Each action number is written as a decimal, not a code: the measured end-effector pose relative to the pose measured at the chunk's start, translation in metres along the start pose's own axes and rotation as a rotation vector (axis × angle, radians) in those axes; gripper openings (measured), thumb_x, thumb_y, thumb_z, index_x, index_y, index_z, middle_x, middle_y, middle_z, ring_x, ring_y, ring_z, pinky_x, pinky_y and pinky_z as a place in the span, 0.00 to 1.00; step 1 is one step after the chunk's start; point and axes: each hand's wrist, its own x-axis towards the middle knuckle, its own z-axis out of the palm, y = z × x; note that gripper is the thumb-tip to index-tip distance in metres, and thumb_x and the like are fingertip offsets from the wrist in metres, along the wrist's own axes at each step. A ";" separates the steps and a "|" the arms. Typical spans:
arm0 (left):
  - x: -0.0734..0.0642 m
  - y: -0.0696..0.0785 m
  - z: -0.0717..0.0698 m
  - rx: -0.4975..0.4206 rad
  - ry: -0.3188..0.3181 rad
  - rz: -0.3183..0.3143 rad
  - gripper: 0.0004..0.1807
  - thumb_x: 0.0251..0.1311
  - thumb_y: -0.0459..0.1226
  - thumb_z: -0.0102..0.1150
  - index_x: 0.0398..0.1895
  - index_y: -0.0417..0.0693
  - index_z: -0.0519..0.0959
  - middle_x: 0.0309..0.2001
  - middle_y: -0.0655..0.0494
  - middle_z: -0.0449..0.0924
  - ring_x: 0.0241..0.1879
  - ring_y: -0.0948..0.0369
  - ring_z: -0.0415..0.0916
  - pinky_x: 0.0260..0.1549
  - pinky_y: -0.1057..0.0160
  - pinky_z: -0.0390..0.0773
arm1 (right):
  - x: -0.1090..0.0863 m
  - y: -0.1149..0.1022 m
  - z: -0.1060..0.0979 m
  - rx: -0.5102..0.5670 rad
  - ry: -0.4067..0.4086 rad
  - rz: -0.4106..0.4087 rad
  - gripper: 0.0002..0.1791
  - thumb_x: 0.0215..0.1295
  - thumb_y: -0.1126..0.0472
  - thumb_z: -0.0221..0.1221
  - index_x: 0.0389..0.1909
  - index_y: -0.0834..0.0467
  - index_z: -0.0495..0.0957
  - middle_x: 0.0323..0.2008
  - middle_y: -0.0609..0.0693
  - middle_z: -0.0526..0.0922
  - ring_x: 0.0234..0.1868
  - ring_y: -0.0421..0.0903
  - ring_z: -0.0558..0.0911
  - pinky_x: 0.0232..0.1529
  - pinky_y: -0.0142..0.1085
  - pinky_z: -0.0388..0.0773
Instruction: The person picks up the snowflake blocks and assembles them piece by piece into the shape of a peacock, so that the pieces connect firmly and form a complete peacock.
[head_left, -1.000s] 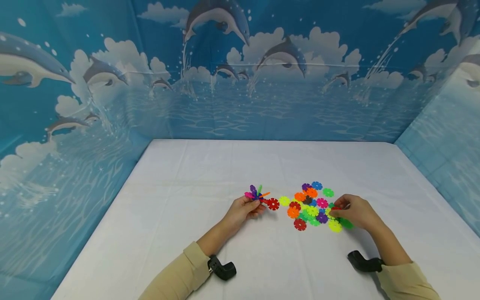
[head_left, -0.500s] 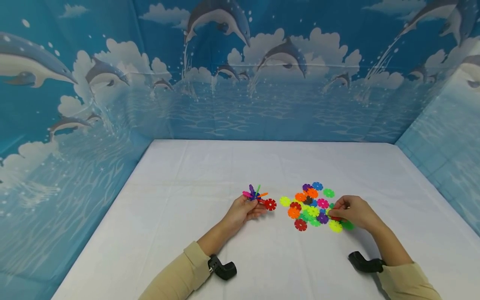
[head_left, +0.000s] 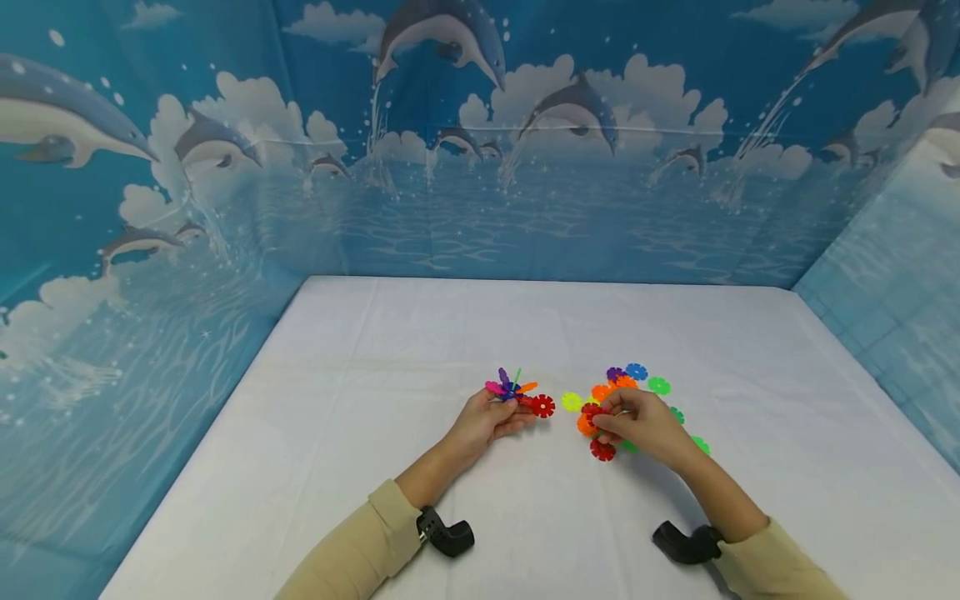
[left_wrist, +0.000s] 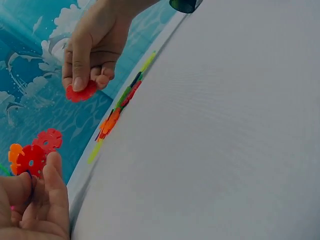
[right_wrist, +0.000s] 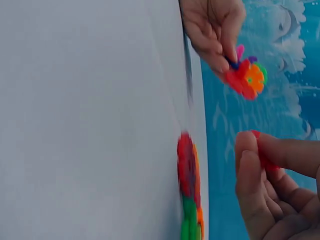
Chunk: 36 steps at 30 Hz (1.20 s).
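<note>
In the head view my left hand (head_left: 483, 422) pinches a cluster of joined plastic snowflake discs (head_left: 510, 391) above the table. Around its dark blue centre disc stand pink, purple, green and orange discs, with red discs (head_left: 542, 406) linked on the right side. My right hand (head_left: 643, 423) is over the loose pile to the right. Between its thumb and fingers it pinches a red snowflake disc (left_wrist: 81, 92), best seen in the left wrist view. The two hands are apart, and the right hand hides much of the pile.
Several loose snowflake discs lie on the white tablecloth, among them a yellow disc (head_left: 572, 402), a blue disc (head_left: 636, 372) and a green disc (head_left: 659, 386). A blue curtain with dolphins (head_left: 480, 217) hangs behind the table (head_left: 375, 350) and along both sides.
My right hand has moved left from the right end of the pile, carrying the red snowflake disc. My left hand stays nearly in place with the cluster.
</note>
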 end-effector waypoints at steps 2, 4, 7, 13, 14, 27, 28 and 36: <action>0.001 0.000 0.000 -0.009 -0.002 0.002 0.09 0.72 0.26 0.45 0.52 0.31 0.66 0.48 0.36 0.81 0.39 0.62 0.84 0.40 0.70 0.80 | 0.004 -0.005 0.007 0.065 -0.006 0.009 0.13 0.65 0.62 0.63 0.40 0.69 0.73 0.31 0.56 0.82 0.31 0.52 0.85 0.35 0.36 0.83; 0.001 -0.001 -0.001 -0.009 -0.002 0.006 0.10 0.71 0.25 0.45 0.52 0.29 0.67 0.48 0.35 0.81 0.40 0.62 0.84 0.41 0.70 0.80 | 0.008 -0.009 0.014 0.110 -0.012 0.023 0.14 0.66 0.62 0.62 0.42 0.70 0.73 0.32 0.57 0.83 0.32 0.51 0.85 0.36 0.36 0.83; 0.001 -0.002 -0.001 0.005 -0.002 0.017 0.11 0.70 0.24 0.46 0.52 0.28 0.68 0.49 0.34 0.80 0.41 0.61 0.83 0.43 0.68 0.80 | 0.012 -0.013 0.021 0.176 -0.034 0.035 0.15 0.68 0.62 0.60 0.44 0.72 0.72 0.32 0.61 0.84 0.31 0.51 0.86 0.36 0.36 0.83; 0.002 -0.002 -0.002 0.050 -0.019 0.030 0.14 0.70 0.24 0.45 0.56 0.26 0.67 0.50 0.35 0.79 0.46 0.56 0.82 0.48 0.62 0.78 | 0.014 -0.014 0.029 0.279 -0.071 0.070 0.19 0.69 0.59 0.59 0.47 0.73 0.72 0.33 0.62 0.83 0.27 0.49 0.85 0.34 0.39 0.84; 0.002 -0.002 -0.002 0.052 -0.023 0.032 0.14 0.70 0.24 0.45 0.56 0.26 0.67 0.50 0.36 0.80 0.47 0.55 0.82 0.49 0.61 0.78 | 0.014 -0.013 0.030 0.292 -0.076 0.076 0.19 0.69 0.59 0.59 0.47 0.73 0.72 0.33 0.62 0.83 0.27 0.48 0.85 0.34 0.39 0.84; -0.001 -0.005 0.001 0.265 -0.008 0.114 0.15 0.65 0.27 0.57 0.51 0.21 0.74 0.43 0.34 0.82 0.45 0.48 0.83 0.47 0.57 0.80 | 0.013 -0.013 0.035 0.415 -0.111 0.093 0.13 0.71 0.63 0.56 0.42 0.71 0.71 0.27 0.55 0.84 0.24 0.43 0.84 0.31 0.31 0.82; -0.001 -0.005 0.002 0.301 -0.005 0.121 0.15 0.65 0.28 0.57 0.51 0.22 0.76 0.42 0.33 0.82 0.44 0.48 0.83 0.46 0.58 0.80 | 0.012 -0.014 0.035 0.423 -0.117 0.090 0.12 0.71 0.63 0.55 0.42 0.71 0.71 0.27 0.55 0.84 0.23 0.42 0.84 0.30 0.31 0.82; -0.002 -0.004 0.003 0.362 -0.074 0.123 0.13 0.66 0.28 0.57 0.47 0.22 0.77 0.40 0.30 0.82 0.43 0.43 0.82 0.45 0.57 0.81 | 0.012 -0.011 0.035 0.503 -0.132 0.089 0.08 0.72 0.66 0.51 0.40 0.70 0.71 0.22 0.49 0.82 0.20 0.39 0.81 0.28 0.28 0.80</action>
